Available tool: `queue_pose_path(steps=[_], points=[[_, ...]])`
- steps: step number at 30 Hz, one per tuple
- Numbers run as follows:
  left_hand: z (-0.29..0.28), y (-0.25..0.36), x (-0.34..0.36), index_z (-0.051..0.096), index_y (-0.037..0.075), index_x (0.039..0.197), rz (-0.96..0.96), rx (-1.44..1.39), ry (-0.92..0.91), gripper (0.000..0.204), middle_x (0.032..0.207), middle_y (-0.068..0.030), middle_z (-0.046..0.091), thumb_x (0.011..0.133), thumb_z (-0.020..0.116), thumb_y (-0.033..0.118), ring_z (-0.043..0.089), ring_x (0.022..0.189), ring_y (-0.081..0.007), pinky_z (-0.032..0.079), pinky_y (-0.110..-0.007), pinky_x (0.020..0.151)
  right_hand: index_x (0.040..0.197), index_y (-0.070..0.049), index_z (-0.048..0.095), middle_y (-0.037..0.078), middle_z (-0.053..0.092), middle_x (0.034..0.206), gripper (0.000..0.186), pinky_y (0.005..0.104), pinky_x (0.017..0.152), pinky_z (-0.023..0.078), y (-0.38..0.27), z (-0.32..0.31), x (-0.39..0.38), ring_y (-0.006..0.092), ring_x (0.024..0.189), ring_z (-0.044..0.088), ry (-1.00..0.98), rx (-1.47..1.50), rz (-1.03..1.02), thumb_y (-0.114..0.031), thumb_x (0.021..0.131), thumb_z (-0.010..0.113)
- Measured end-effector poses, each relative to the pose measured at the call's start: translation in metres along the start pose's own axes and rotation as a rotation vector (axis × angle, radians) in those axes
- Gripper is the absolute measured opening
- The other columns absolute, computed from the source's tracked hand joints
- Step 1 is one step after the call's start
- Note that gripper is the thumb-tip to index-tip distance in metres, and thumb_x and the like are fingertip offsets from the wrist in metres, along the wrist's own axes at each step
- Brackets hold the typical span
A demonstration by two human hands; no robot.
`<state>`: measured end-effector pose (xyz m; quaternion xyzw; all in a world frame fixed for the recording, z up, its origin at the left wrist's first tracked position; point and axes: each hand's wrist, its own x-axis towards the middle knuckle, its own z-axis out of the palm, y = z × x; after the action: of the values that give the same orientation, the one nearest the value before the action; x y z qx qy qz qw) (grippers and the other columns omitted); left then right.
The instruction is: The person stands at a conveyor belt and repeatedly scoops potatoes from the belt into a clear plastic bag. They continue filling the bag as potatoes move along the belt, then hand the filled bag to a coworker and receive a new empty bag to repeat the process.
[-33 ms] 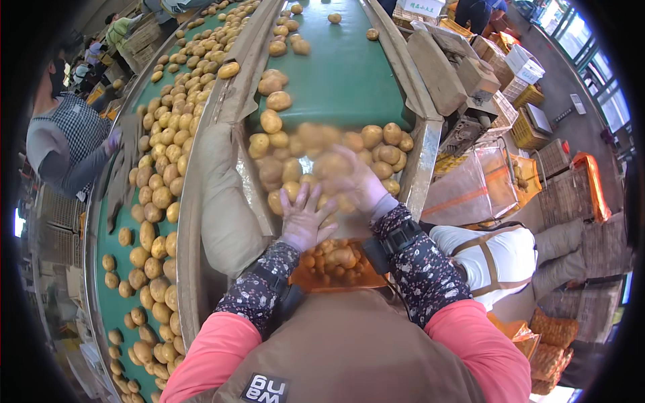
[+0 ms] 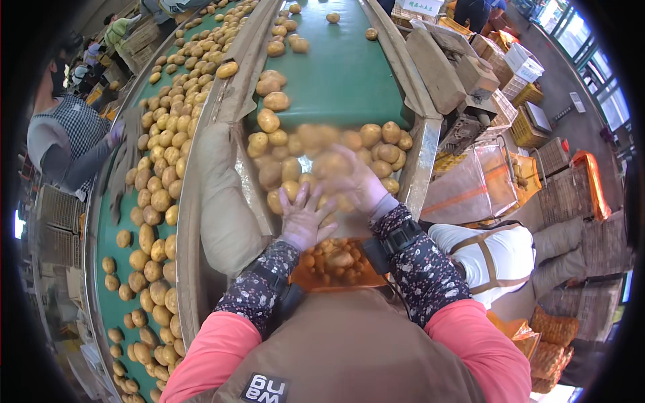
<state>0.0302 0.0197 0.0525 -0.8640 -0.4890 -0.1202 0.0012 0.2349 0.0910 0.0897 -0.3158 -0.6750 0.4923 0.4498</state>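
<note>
Left hand (image 2: pixel 304 218) is spread flat, fingers open, raking potatoes (image 2: pixel 322 158) off the belt (image 2: pixel 336 80) end. Right hand (image 2: pixel 356 181) at 1 o'clock is blurred, can't tell its grip. Orange bag (image 2: pixel 336 263) at 6 o'clock partly filled, plenty left on the belt.

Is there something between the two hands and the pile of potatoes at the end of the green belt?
Nothing visible stands between them. The left hand lies with spread fingers on the round yellow-brown potatoes piled at the near end of the green conveyor belt. The right hand, blurred, is on the pile too. The orange mesh bag sits directly below.
</note>
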Motion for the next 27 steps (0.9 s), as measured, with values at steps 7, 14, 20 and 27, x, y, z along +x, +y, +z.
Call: queue_pose_path(steps=[7,14,20,27], points=[[-0.003,0.000,0.002,0.059,0.032,0.136,0.059,-0.011,-0.021,0.052,0.148,-0.0089,0.048,0.090,0.061,0.056,0.042,0.141,-0.0364,0.008,-0.079,0.111,0.142,-0.007,0.050,0.008,0.061,0.127,0.047,0.0299,0.082,0.056,-0.007,0.001,-0.010,0.0153,0.107,0.066,-0.005,0.231,0.173,-0.004,0.097,0.063],[0.023,0.000,-0.059,0.059,0.024,0.133,0.365,-0.139,-0.045,0.051,0.143,-0.0092,0.052,0.089,0.064,0.049,0.045,0.136,-0.0309,0.021,-0.066,0.117,0.119,-0.001,0.067,0.009,0.072,0.113,0.026,0.0322,0.092,0.054,0.045,0.033,-0.034,0.0164,0.107,0.067,-0.116,-0.851,-0.104,-0.020,0.101,0.063],[0.019,0.007,-0.062,0.056,0.020,0.139,-0.219,-0.035,0.227,0.058,0.154,-0.0159,0.039,0.089,0.061,0.048,0.031,0.142,-0.0497,0.013,-0.073,0.115,0.118,-0.012,0.072,0.018,0.068,0.122,0.039,0.0451,0.106,0.043,0.002,0.033,-0.045,0.0371,0.123,0.059,0.289,-0.754,0.095,-0.030,0.083,0.071],[0.011,0.004,-0.030,0.049,0.023,0.148,-0.147,0.010,-0.049,0.065,0.159,-0.0049,0.039,0.090,0.059,0.052,0.036,0.143,-0.0460,0.006,-0.075,0.115,0.146,-0.021,0.052,0.024,0.040,0.156,0.075,0.0556,0.112,0.036,-0.014,-0.006,-0.007,0.0423,0.136,0.047,0.128,-1.143,0.405,-0.046,0.079,0.073]])
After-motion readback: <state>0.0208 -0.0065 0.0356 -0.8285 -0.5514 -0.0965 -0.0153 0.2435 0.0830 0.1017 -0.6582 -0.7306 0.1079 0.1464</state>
